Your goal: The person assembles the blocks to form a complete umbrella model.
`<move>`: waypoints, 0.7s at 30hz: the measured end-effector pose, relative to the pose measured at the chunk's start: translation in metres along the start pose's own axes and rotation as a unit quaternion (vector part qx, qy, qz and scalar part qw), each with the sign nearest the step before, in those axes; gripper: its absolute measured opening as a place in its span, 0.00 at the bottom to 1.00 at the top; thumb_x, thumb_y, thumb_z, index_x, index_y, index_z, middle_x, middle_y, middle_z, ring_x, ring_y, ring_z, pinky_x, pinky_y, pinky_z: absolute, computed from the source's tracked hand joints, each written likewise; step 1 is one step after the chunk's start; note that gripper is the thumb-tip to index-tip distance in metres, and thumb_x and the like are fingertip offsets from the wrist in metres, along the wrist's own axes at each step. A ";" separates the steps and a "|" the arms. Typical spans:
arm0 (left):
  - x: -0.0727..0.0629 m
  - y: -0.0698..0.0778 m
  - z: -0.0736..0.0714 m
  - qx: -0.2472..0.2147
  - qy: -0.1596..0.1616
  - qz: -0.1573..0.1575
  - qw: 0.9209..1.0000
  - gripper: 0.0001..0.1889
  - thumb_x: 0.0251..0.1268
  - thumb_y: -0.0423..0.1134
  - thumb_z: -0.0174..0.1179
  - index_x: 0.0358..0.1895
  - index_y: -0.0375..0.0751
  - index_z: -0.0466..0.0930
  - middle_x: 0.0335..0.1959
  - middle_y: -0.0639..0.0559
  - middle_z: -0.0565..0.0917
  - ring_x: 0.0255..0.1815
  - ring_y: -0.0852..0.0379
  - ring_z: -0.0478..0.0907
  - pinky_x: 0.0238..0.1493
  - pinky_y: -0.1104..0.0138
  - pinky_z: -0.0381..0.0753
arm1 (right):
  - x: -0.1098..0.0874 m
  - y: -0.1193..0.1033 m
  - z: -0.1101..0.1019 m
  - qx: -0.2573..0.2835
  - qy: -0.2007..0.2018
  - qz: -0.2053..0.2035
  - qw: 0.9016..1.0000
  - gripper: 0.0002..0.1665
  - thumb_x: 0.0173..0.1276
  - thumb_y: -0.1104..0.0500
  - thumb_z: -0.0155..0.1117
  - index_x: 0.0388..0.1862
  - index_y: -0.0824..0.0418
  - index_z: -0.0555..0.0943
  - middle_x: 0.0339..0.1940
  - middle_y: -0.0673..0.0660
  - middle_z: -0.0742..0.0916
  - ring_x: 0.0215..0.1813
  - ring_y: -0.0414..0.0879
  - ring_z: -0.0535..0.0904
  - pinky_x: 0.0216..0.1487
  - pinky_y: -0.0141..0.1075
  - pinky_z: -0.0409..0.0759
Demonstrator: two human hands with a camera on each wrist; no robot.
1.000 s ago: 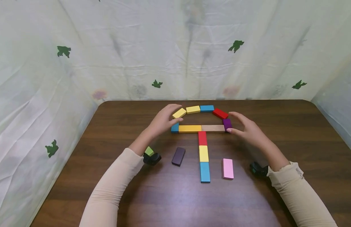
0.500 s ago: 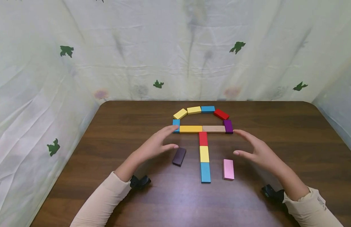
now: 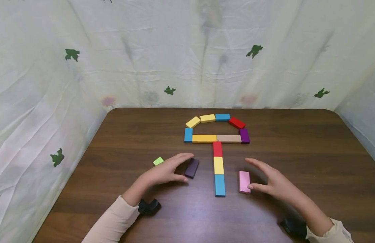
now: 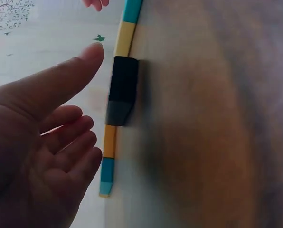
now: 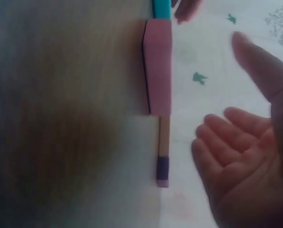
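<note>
My left hand [image 3: 163, 172] hovers around the left side of a dark block [image 3: 192, 168], thumb and fingers spread apart. In the left wrist view, that dark block [image 4: 122, 90] lies beyond the thumb, with a gap to the hand. To the right, my right hand [image 3: 273, 182] reaches beside a pink block [image 3: 244, 182]. Its thumb tip overlaps the block's right edge in the head view. The right wrist view shows the pink block [image 5: 159, 66] apart from the loosely extended fingers [image 5: 234, 137]. Neither hand grips anything.
Between the hands runs a column of red [image 3: 217, 149], yellow [image 3: 218, 165] and blue [image 3: 220, 185] blocks. It meets a row of orange-yellow [image 3: 204, 138] and tan [image 3: 229, 138] blocks, under an arch of several coloured blocks. A lime-green block [image 3: 158, 161] lies behind my left hand.
Both hands have drawn back from the arch's two ends toward me. My left hand now stands by the dark block, my right by the pink one. The blocks keep their places.
</note>
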State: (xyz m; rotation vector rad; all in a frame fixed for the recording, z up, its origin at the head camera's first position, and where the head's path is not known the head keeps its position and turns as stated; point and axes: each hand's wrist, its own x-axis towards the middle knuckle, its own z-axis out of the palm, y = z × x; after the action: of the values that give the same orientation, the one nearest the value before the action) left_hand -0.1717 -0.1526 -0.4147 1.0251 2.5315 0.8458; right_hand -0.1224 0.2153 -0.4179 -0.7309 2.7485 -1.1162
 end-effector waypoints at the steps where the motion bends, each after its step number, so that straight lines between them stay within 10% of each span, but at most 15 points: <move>1: 0.000 -0.001 0.002 0.001 -0.001 -0.002 1.000 0.41 0.51 0.47 0.66 0.67 0.42 0.56 0.65 0.52 0.60 0.65 0.62 0.54 0.61 0.64 0.58 | -0.001 0.001 0.002 -0.001 -0.003 -0.001 1.000 0.47 0.50 0.42 0.68 0.65 0.59 0.63 0.62 0.55 0.71 0.62 0.52 0.65 0.55 0.51 0.66; 21: 0.003 -0.008 0.022 0.012 0.053 -0.015 0.998 0.36 0.52 0.44 0.65 0.64 0.42 0.61 0.59 0.51 0.65 0.56 0.59 0.64 0.54 0.63 0.67 | -0.007 0.006 0.019 -0.064 -0.035 0.009 0.997 0.42 0.47 0.48 0.72 0.60 0.60 0.69 0.55 0.53 0.74 0.56 0.48 0.69 0.54 0.47 0.69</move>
State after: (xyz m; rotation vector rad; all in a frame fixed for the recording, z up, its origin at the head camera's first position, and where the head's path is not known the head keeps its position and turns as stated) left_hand -0.1682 -0.1457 -0.4372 0.9701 2.6440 0.8858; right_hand -0.1140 0.2103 -0.4364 -0.7414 2.7829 -0.8997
